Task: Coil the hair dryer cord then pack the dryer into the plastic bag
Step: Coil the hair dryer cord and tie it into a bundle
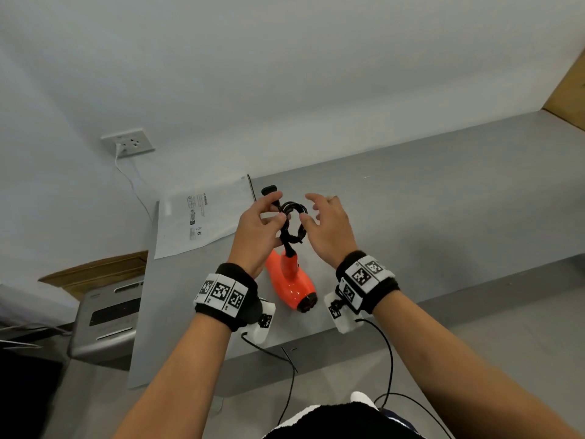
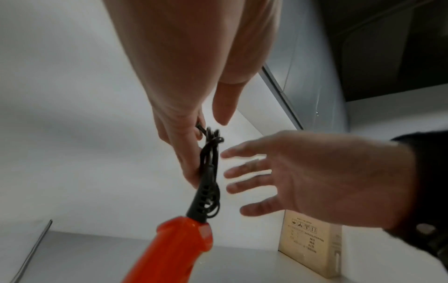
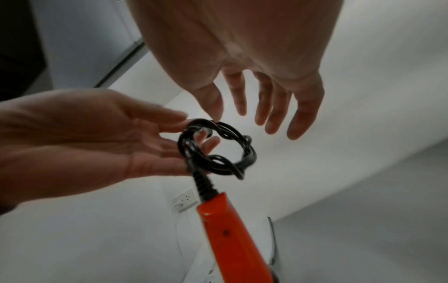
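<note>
The orange hair dryer [image 1: 292,282] stands on the grey table [image 1: 427,198], handle up. Its black cord [image 1: 294,223] is wound into a small coil just above the handle. My left hand [image 1: 269,213] pinches the left side of the coil between thumb and fingers, with the black plug [image 1: 269,189] sticking out above them. In the left wrist view the cord [image 2: 211,153] runs along those fingers down to the handle [image 2: 177,249]. My right hand [image 1: 319,213] is open with spread fingers, its thumb right at the coil [image 3: 218,151]. The flat plastic bag [image 1: 202,217] lies at the table's far left.
A wall socket [image 1: 128,144] with a white cable hangs behind the bag. A grey appliance [image 1: 107,315] stands left of the table. A cardboard box [image 2: 312,245] sits against the wall. The table's front edge [image 1: 316,346] is near my wrists.
</note>
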`<move>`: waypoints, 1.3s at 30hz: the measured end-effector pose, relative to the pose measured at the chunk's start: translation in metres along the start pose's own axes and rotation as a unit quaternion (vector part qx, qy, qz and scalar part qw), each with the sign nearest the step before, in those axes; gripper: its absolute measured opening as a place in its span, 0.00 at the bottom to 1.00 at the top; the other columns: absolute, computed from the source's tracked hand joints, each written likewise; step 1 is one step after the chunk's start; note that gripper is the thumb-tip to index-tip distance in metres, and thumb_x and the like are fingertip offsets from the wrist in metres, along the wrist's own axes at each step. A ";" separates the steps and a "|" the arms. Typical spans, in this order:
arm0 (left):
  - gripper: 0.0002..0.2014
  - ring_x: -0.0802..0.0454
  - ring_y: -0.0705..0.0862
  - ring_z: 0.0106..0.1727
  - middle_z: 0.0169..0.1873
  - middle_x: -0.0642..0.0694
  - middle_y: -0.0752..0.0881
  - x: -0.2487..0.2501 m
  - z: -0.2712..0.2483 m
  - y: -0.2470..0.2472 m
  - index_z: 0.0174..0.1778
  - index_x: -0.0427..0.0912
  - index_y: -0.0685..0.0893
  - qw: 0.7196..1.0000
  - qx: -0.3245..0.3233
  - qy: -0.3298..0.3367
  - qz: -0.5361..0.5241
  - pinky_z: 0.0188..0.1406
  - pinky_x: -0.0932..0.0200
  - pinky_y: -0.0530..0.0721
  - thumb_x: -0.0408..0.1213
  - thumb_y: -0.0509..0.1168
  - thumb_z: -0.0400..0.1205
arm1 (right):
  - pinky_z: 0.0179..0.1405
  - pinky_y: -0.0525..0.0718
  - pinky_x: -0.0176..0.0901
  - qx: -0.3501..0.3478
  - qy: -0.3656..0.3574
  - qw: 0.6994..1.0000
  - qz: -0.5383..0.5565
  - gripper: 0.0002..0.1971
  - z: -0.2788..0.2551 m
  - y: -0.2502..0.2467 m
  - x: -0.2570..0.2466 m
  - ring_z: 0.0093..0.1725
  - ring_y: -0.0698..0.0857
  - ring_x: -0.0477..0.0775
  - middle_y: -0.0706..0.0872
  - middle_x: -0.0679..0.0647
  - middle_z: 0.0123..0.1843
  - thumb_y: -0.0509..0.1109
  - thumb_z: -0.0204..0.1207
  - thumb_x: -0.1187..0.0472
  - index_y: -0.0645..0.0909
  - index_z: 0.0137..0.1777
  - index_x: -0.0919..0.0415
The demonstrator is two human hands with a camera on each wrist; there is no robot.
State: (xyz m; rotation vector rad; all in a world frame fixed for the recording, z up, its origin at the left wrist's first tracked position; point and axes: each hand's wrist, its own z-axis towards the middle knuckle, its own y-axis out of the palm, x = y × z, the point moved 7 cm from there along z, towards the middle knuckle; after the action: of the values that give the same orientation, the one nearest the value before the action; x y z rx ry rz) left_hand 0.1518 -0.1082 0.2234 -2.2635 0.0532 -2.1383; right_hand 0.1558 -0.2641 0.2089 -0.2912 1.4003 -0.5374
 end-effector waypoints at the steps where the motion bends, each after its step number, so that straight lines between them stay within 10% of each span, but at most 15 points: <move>1: 0.19 0.41 0.89 0.62 0.61 0.41 0.80 0.001 0.000 0.000 0.73 0.49 0.83 1.000 0.000 0.003 0.012 0.52 0.34 0.92 0.30 0.65 0.86 | 0.64 0.81 0.44 0.013 -0.022 1.000 -0.003 0.21 -0.007 -0.001 -0.008 0.60 0.80 0.51 0.76 0.53 0.63 0.69 0.82 0.55 0.77 0.74 0.54; 7: 0.20 0.75 0.84 0.57 0.69 0.53 0.79 0.005 -0.006 0.023 0.78 0.56 0.79 0.994 -0.066 0.038 0.081 0.70 0.50 0.84 0.43 0.64 0.89 | 0.55 0.86 0.49 -0.009 -0.078 0.997 0.017 0.24 -0.027 0.020 -0.017 0.52 0.83 0.48 0.83 0.51 0.56 0.68 0.78 0.57 0.73 0.74 0.50; 13: 0.32 0.61 0.79 0.74 0.76 0.56 0.79 -0.024 -0.011 0.032 0.84 0.66 0.67 0.977 -0.112 0.073 0.164 0.72 0.62 0.77 0.33 0.64 0.87 | 0.45 0.92 0.53 0.065 0.050 0.994 0.067 0.15 0.008 -0.018 0.038 0.40 0.91 0.55 0.90 0.52 0.48 0.63 0.83 0.67 0.85 0.63 0.52; 18: 0.32 0.51 0.75 0.78 0.77 0.49 0.77 -0.113 -0.009 0.040 0.86 0.47 0.67 0.931 -0.124 0.019 0.344 0.75 0.58 0.70 0.38 0.68 0.85 | 0.35 0.92 0.55 0.019 0.218 0.956 0.195 0.17 0.023 -0.023 0.115 0.35 0.93 0.63 0.91 0.63 0.52 0.62 0.81 0.72 0.85 0.63 0.57; 26: 0.24 0.46 0.63 0.86 0.78 0.50 0.76 -0.189 -0.012 0.039 0.78 0.53 0.76 0.822 -0.185 0.005 0.538 0.72 0.18 0.70 0.49 0.66 0.85 | 0.39 0.89 0.56 -0.004 0.342 0.914 0.218 0.17 -0.003 0.003 0.224 0.43 0.87 0.58 0.87 0.58 0.44 0.59 0.85 0.73 0.83 0.68 0.64; 29: 0.23 0.49 0.60 0.87 0.79 0.51 0.75 -0.184 -0.013 0.047 0.78 0.53 0.77 0.797 -0.191 0.008 0.573 0.68 0.18 0.71 0.48 0.66 0.86 | 0.55 0.89 0.68 0.008 0.349 0.922 0.168 0.18 -0.010 0.007 0.255 0.51 0.90 0.67 0.90 0.63 0.47 0.62 0.81 0.74 0.87 0.64 0.62; 33: 0.21 0.50 0.62 0.85 0.75 0.51 0.78 -0.189 -0.012 0.057 0.76 0.54 0.79 0.766 -0.208 0.009 0.608 0.64 0.19 0.72 0.49 0.65 0.86 | 0.62 0.87 0.58 -0.037 0.320 0.946 0.023 0.16 -0.016 0.005 0.264 0.58 0.89 0.66 0.92 0.65 0.56 0.67 0.78 0.68 0.88 0.63 0.60; 39: 0.19 0.49 0.64 0.83 0.73 0.51 0.79 -0.190 -0.011 0.060 0.74 0.53 0.79 0.747 -0.198 0.009 0.634 0.62 0.18 0.73 0.50 0.62 0.86 | 0.44 0.92 0.64 -0.081 0.255 0.961 -0.063 0.19 -0.031 0.002 0.252 0.55 0.88 0.69 0.86 0.64 0.57 0.70 0.79 0.54 0.82 0.70 0.50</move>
State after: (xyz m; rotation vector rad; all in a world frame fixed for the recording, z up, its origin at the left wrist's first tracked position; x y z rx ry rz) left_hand 0.1299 -0.1600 0.0317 -1.4018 1.6184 -1.3473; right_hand 0.1449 -0.3894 -0.0117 -0.3938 1.9412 -0.6322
